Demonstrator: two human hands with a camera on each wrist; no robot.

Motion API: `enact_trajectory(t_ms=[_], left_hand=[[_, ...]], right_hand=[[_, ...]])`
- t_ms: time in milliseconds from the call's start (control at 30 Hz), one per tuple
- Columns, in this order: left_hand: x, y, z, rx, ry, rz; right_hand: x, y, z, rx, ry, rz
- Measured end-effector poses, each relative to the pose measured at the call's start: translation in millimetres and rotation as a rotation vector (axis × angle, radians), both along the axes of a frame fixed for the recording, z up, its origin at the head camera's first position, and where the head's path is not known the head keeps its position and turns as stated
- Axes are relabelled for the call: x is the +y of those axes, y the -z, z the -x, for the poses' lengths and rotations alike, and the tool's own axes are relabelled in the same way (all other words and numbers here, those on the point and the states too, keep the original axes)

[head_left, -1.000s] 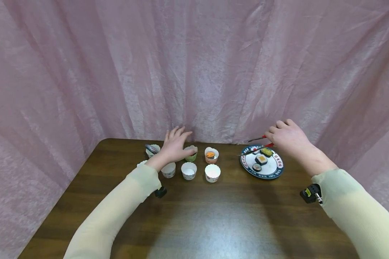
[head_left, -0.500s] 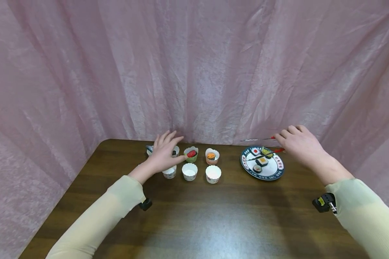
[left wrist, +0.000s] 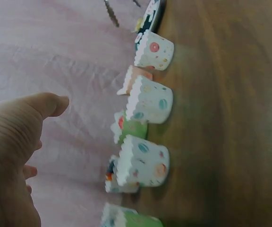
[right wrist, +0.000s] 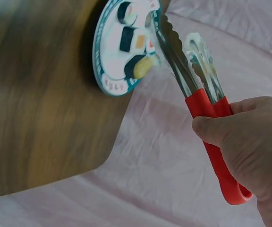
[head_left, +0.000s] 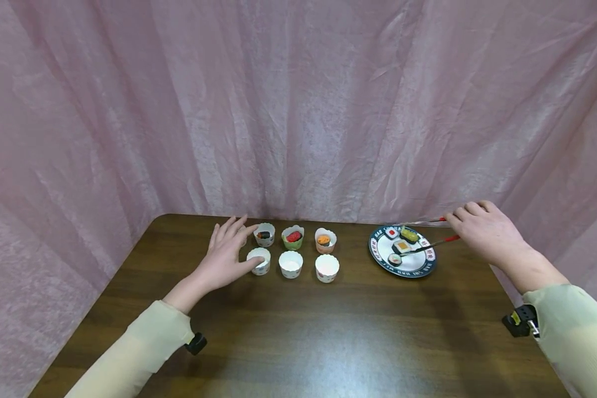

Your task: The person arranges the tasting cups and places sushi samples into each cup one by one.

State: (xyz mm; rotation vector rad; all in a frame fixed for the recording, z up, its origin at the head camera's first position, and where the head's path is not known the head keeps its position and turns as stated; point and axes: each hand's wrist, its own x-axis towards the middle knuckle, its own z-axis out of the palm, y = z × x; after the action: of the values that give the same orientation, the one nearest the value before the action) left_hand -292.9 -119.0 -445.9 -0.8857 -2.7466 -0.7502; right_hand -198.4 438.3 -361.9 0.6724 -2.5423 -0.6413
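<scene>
- The wooden table carries all the work, which I judge to be partway: pieces are divided between cups at the left and one plate at the right.
- The round plate holds four pieces, so this portion seems not finished.
- The right hand reaches forward, back of the hand upward, its fingers curled around the tongs. The left hand hovers near the leftmost cups with fingers spread and thumb stretched apart; it grasps nothing, and it hides some cups from the head view.
- The tongs stand with their arms apart, reaching over the plate; I see no piece between them.
- The back cups, including the green cup, hold one piece each where I can see, so these look done. The three front white cups show nothing inside.
- The smallest things: the square roll, the yellow-green piece, the red-centred piece and the small round roll lie on the plate. One tong tip is just beside the small round roll; whether they touch, I cannot tell.
</scene>
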Motion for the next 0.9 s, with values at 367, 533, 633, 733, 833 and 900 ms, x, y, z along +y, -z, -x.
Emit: enact_trajectory(t_ms=[367, 533, 633, 733, 833, 900], left_hand=[[-42.5, 18.5, -10.9, -0.045, -0.123, -0.048], [-54.5, 33.4, -3.6, -0.102, -0.199, -0.033], [-60.7, 43.2, 3.1, -0.146, -0.242, -0.021], [-65.7, 50.2, 9.1, -0.176, -0.275, -0.015], [-69.6, 55.1, 13.0, -0.197, -0.300, -0.012], [-71.8, 58.3, 14.6, -0.205, -0.313, -0.012]], right_hand=[[23, 2.1, -2.4, -0.014, 0.016, -0.034], [26, 1.3, -0.5, -0.104, 0.083, -0.074], [23, -0.5, 2.0, -0.106, 0.066, -0.086], [16, -4.4, 6.0, -0.117, 0.064, -0.102], [9, -7.6, 12.7, -0.139, 0.076, -0.126], [5, -8.6, 18.1, -0.156, 0.080, -0.141]])
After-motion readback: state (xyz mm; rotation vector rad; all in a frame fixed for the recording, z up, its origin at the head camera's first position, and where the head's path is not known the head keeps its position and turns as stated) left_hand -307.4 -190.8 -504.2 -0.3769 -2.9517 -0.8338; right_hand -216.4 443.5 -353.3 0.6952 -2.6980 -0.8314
